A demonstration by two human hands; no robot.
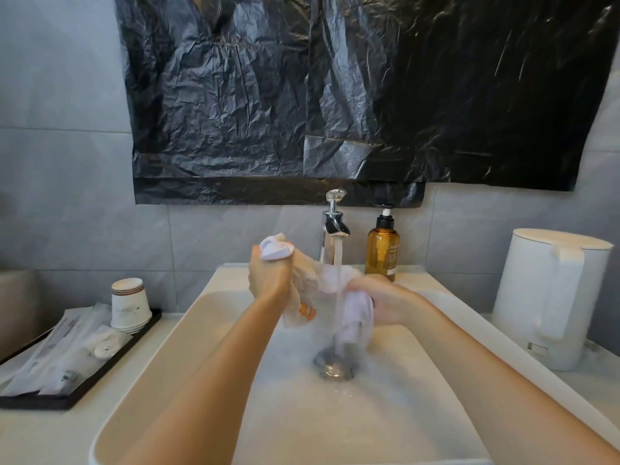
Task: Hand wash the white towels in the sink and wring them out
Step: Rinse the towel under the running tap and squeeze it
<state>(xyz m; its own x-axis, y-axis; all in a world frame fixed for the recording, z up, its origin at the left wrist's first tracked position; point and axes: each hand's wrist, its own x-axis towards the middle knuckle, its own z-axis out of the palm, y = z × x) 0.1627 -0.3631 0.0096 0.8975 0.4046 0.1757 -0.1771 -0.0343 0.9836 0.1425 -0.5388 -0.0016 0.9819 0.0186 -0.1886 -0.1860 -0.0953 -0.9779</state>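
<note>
White towel is stretched above the sink, under the running faucet. The left hand grips its raised end and the right hand clutches the lower end. This looks like rinsing; wringing would next need the hands to twist in opposite directions.

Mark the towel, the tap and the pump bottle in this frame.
towel [310, 281]: head view, on the bunched middle stretch of cloth.
tap [333, 226]: head view, on the chrome spout.
pump bottle [382, 251]: head view, on the amber body.
</note>
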